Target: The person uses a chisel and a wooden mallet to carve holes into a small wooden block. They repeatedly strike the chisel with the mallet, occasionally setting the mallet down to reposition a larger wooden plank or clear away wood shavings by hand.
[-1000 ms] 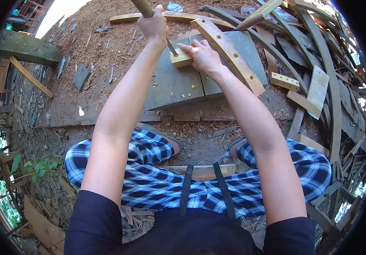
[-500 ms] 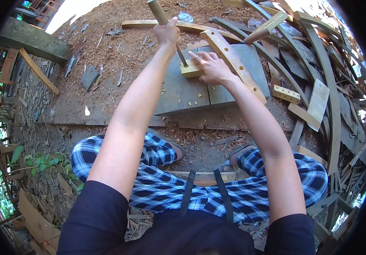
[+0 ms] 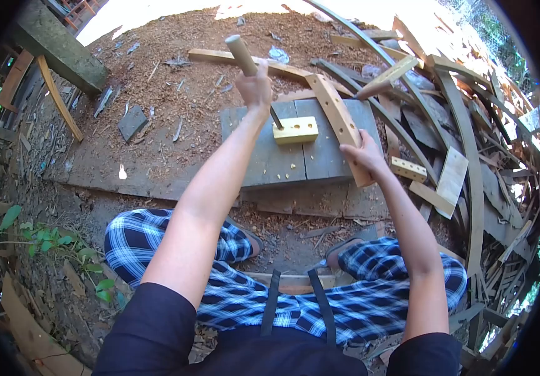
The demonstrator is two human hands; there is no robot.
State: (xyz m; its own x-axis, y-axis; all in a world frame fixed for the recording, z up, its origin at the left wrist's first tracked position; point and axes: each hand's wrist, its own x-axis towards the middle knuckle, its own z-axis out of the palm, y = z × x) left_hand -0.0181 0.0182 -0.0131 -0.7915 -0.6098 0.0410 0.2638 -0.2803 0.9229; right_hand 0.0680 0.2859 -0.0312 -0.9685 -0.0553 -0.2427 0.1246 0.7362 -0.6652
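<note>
My left hand (image 3: 255, 88) is closed around a chisel (image 3: 241, 52) with a thick round wooden handle. Its thin metal shaft slants down to the left end of a small yellow wood block (image 3: 300, 133), at or in a hole there. Two more holes show along the top of this block, which lies on a grey wooden platform (image 3: 254, 166). At the platform's right side, my right hand (image 3: 364, 154) grips the near end of a long wooden bar (image 3: 333, 108) with several round holes, thumb on top and fingers around the far side.
A tapered wooden club (image 3: 386, 78) rests beyond the bar. Another holed block (image 3: 408, 168) and a pale flat board (image 3: 452, 182) lie to the right, among piled curved strips (image 3: 473, 156). Wood chips cover the ground; a concrete post (image 3: 63, 53) stands at left.
My right hand has left the yellow block and taken hold of the holed bar, whose near end has shifted left. The chisel stays at the block in my left hand. The view has shifted slightly.
</note>
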